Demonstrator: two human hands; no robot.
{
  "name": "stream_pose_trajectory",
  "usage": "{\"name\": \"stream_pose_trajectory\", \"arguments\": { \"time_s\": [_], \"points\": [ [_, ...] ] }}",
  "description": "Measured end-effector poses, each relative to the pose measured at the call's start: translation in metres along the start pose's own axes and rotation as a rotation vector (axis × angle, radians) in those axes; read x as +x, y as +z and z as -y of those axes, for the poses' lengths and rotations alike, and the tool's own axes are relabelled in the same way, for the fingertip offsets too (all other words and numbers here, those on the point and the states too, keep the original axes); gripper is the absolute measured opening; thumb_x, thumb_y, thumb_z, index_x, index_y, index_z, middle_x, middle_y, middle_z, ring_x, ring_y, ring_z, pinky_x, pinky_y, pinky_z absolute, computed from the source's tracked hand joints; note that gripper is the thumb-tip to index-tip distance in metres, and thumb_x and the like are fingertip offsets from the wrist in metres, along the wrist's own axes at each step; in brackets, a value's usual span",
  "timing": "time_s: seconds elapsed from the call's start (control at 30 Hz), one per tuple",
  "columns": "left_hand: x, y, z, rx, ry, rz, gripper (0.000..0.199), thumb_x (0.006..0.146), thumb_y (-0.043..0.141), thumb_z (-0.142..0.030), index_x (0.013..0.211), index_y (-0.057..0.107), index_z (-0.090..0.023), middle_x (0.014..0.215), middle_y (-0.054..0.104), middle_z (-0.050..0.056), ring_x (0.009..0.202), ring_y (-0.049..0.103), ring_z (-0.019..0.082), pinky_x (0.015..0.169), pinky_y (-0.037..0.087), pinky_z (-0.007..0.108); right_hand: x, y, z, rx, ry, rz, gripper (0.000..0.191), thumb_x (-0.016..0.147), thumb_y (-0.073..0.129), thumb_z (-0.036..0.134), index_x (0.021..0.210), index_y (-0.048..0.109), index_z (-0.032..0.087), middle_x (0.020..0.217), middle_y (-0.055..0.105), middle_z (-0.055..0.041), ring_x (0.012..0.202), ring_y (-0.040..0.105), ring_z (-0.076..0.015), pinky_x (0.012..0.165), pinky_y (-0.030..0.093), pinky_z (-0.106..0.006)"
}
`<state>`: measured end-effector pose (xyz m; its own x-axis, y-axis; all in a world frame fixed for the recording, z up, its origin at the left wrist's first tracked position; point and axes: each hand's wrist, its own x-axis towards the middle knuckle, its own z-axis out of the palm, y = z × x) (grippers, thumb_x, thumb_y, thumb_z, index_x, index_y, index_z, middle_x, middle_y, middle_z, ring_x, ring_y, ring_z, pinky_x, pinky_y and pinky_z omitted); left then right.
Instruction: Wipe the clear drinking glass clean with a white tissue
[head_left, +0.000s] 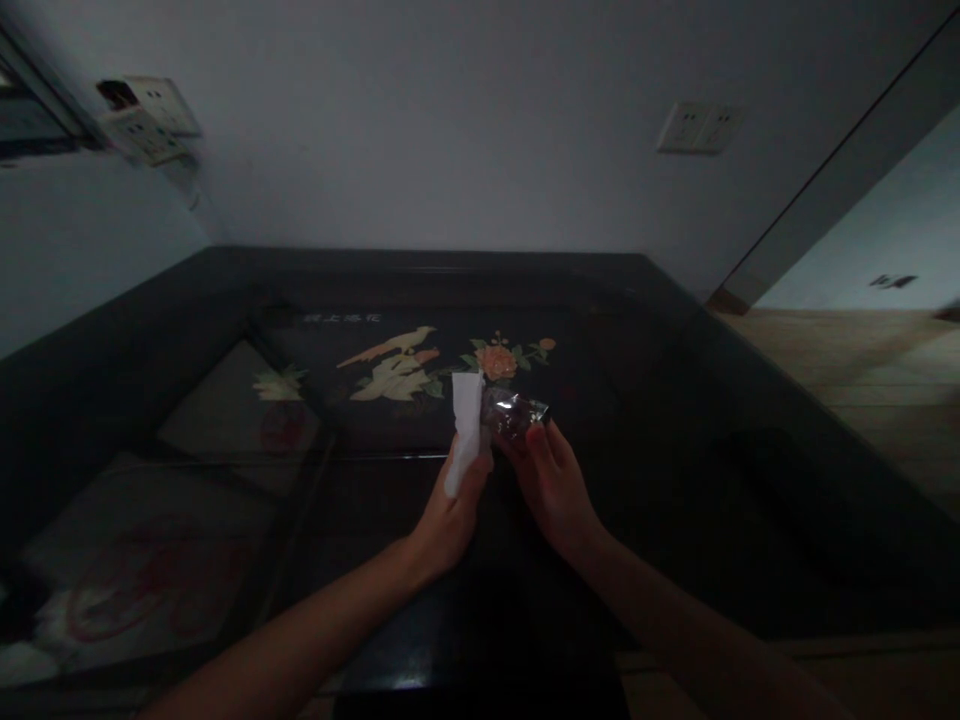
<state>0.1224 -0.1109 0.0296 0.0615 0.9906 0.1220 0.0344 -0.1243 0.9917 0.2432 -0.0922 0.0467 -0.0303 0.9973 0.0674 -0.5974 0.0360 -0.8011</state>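
My left hand (455,505) is closed around a narrow folded white tissue (467,425) that stands upright above the table. Close beside it, my right hand (553,485) pinches a clear, crinkled plastic wrapper (511,410) between thumb and fingers. The wrapper's left end reaches the tissue's edge; whether the two are joined I cannot tell. Both hands are over a glossy black table (600,560), whose top carries a picture of a bird (401,345) and a red peony (496,361).
White wall sockets (699,127) sit on the wall behind the table, and further sockets (154,120) are at the left corner. Reflections cover the table's left side. Wooden floor (832,355) shows at right. The room is dim.
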Motion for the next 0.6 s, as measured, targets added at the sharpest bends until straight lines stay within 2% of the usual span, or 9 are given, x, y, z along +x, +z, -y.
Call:
{"name": "stream_pose_trajectory", "arguments": {
  "time_s": [0.1, 0.17, 0.3, 0.37, 0.5, 0.6],
  "points": [
    [-0.001, -0.001, 0.001, 0.1, 0.123, 0.054, 0.055, 0.095, 0.036, -0.045, 0.145, 0.034, -0.021, 0.148, 0.041, 0.008, 0.14, 0.032, 0.022, 0.118, 0.021, 0.038, 0.001, 0.002, 0.002, 0.018, 0.018, 0.01, 0.029, 0.08, 0.066, 0.046, 0.1, 0.065, 0.025, 0.113, 0.068, -0.0038, 0.106, 0.061, -0.022, 0.097, 0.044, -0.039],
    [0.002, -0.003, 0.0, 0.208, 0.258, 0.086, 0.057, 0.096, 0.034, -0.041, 0.149, 0.023, -0.023, 0.153, 0.031, 0.008, 0.143, 0.023, 0.022, 0.118, 0.019, 0.039, 0.002, 0.003, 0.002, 0.027, 0.02, 0.007, 0.03, 0.079, 0.067, 0.048, 0.099, 0.065, 0.025, 0.111, 0.068, -0.0042, 0.105, 0.061, -0.0224, 0.097, 0.044, -0.039],
    [0.01, -0.005, -0.007, 0.523, 0.578, 0.144, 0.062, 0.096, 0.032, -0.025, 0.151, 0.001, -0.027, 0.159, 0.009, 0.008, 0.146, 0.005, 0.025, 0.117, 0.014, 0.049, -0.001, 0.003, 0.004, -0.016, 0.042, -0.01, 0.031, 0.078, 0.067, 0.047, 0.098, 0.064, 0.025, 0.107, 0.069, -0.0037, 0.102, 0.062, -0.0233, 0.092, 0.047, -0.038],
    [0.012, -0.007, -0.01, 0.699, 0.69, 0.188, 0.065, 0.095, 0.034, -0.022, 0.151, -0.001, -0.027, 0.159, 0.009, 0.01, 0.145, 0.003, 0.027, 0.116, 0.015, 0.053, -0.003, 0.003, 0.004, -0.057, 0.09, -0.063, 0.026, 0.075, 0.07, 0.043, 0.095, 0.065, 0.026, 0.1, 0.071, -0.0018, 0.096, 0.063, -0.0228, 0.086, 0.049, -0.036],
    [0.014, -0.008, -0.014, 0.886, 0.77, 0.251, 0.069, 0.095, 0.038, -0.022, 0.151, -0.002, -0.022, 0.155, 0.021, 0.015, 0.145, 0.007, 0.027, 0.115, 0.018, 0.053, -0.007, 0.003, 0.002, -0.078, 0.154, -0.13, 0.022, 0.072, 0.07, 0.039, 0.089, 0.065, 0.026, 0.092, 0.071, -0.0005, 0.084, 0.065, -0.0218, 0.077, 0.051, -0.034],
    [0.016, -0.009, -0.014, 0.812, 0.739, 0.241, 0.067, 0.094, 0.036, -0.02, 0.151, 0.002, -0.022, 0.157, 0.018, 0.013, 0.146, 0.006, 0.026, 0.116, 0.016, 0.052, -0.007, 0.002, -0.001, -0.115, 0.129, -0.099, 0.024, 0.076, 0.069, 0.037, 0.095, 0.065, 0.025, 0.099, 0.071, -0.002, 0.089, 0.064, -0.0218, 0.082, 0.05, -0.035]
  ]
}}
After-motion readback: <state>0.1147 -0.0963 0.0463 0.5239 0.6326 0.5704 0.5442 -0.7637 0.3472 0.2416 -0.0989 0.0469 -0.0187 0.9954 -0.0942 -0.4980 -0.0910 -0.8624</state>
